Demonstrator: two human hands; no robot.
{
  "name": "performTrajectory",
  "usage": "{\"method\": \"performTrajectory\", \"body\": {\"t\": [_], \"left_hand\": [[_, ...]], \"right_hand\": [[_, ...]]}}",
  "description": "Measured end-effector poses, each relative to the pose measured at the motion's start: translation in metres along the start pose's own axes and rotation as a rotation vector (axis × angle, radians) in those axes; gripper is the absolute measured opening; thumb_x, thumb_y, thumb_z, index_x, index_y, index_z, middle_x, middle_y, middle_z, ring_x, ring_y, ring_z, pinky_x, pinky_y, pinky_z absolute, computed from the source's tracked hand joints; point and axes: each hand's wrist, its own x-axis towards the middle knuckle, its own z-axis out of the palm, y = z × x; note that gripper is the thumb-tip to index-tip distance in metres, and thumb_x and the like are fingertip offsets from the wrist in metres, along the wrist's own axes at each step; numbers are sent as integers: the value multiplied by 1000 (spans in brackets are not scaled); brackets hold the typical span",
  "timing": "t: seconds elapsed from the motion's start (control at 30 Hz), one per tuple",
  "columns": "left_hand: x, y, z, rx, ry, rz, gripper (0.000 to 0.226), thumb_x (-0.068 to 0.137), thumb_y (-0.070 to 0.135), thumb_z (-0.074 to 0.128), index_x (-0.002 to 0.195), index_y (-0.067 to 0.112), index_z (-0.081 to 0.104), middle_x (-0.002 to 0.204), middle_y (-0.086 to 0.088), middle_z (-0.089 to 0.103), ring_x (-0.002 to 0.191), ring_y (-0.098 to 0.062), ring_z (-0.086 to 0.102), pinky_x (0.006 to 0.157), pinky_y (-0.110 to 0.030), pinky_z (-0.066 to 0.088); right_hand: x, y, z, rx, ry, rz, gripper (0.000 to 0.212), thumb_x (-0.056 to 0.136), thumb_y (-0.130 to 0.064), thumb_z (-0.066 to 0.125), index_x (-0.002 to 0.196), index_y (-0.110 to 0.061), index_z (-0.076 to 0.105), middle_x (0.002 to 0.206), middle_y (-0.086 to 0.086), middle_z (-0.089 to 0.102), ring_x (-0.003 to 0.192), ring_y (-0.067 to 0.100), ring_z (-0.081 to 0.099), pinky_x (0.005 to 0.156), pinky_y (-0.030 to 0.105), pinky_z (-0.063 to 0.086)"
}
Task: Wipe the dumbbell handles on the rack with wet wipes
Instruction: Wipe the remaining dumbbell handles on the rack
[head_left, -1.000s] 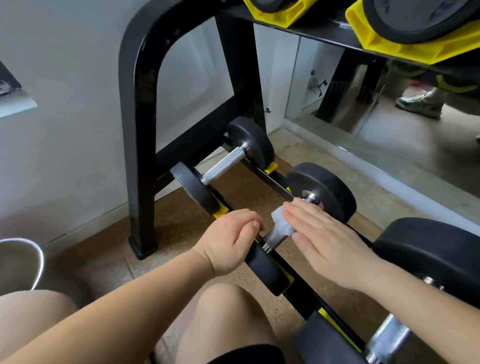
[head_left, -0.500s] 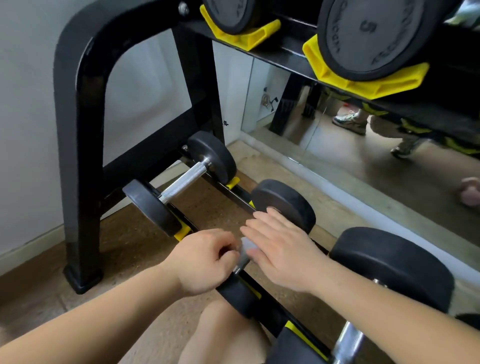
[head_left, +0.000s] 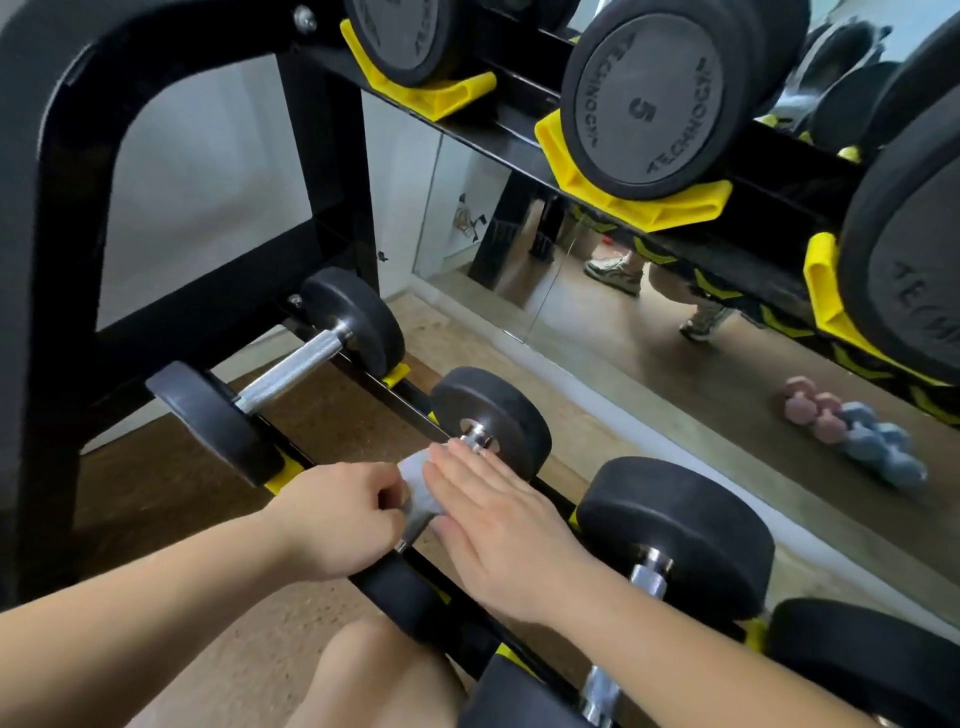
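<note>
one head-worn camera looks forward and down, close over the bottom of the rack (head_left: 52, 270).

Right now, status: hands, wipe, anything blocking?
Left hand pinches wipe at its near end. Right hand flat, pressing wipe onto handle. Nothing in the way.

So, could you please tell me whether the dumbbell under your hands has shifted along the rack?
No. Its far head still sits just right of the same yellow cradle.
</note>
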Motion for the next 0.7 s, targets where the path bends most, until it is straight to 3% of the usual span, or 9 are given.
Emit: {"method": "performTrajectory", "body": {"t": [0.13, 0.27, 0.43, 0.5, 0.57, 0.63, 0.7], "left_hand": [[-9, 3, 2, -13, 35, -13, 9, 89, 36, 53, 86, 28, 57, 86, 9, 65, 87, -15, 61, 81, -32, 52], [-14, 6, 2, -36, 68, -12, 11, 92, 32, 50, 89, 27, 59, 86, 10, 63, 90, -19, 59, 79, -31, 49], [-15, 11, 5, -65, 88, 8, 15, 95, 36, 49, 96, 28, 62, 88, 11, 62, 91, -16, 59, 78, -30, 47], [-15, 12, 6, -63, 82, 13, 13, 95, 34, 48, 94, 28, 60, 85, 10, 62, 86, -14, 58, 72, -29, 44], [-15, 10, 6, -62, 76, 7, 10, 95, 32, 49, 90, 30, 57, 85, 9, 62, 84, -12, 57, 71, -29, 42], [-15, 10, 5, -56, 81, 2, 12, 94, 32, 48, 86, 30, 56, 86, 8, 63, 85, -13, 58, 72, -30, 46], [-15, 10, 6, -57, 82, -3, 15, 94, 34, 47, 88, 27, 58, 87, 6, 66, 87, -17, 60, 77, -33, 52]], "right_hand": [[25, -4, 0, -26, -20, 48, 66, 105, -45, 16, 156, -13, 41, 166, 4, 33, 158, 17, 17, 130, 40, 5], [54, -8, 2, -124, -25, 59, 58, 106, -47, 21, 123, -21, 69, 127, 1, 67, 133, 21, 50, 129, 41, 13], [33, 20, 4, 3, 72, -106, 38, 105, -45, 45, 129, -25, 67, 124, -11, 63, 130, 13, 49, 125, 41, 24], [38, 22, 7, 77, 127, -89, 29, 106, -35, 48, 117, -27, 74, 115, -13, 67, 121, 10, 55, 123, 40, 28], [46, 17, 5, 95, 110, -47, 27, 102, -27, 49, 102, -26, 77, 101, -9, 71, 106, 13, 62, 117, 44, 38], [52, 11, 0, 125, 115, 27, 25, 97, -21, 51, 102, -19, 76, 97, 2, 73, 98, 25, 66, 101, 49, 51], [52, 10, -5, 280, 307, 176, 32, 100, -25, 49, 109, -10, 75, 101, 8, 74, 96, 29, 69, 86, 47, 58]]}}
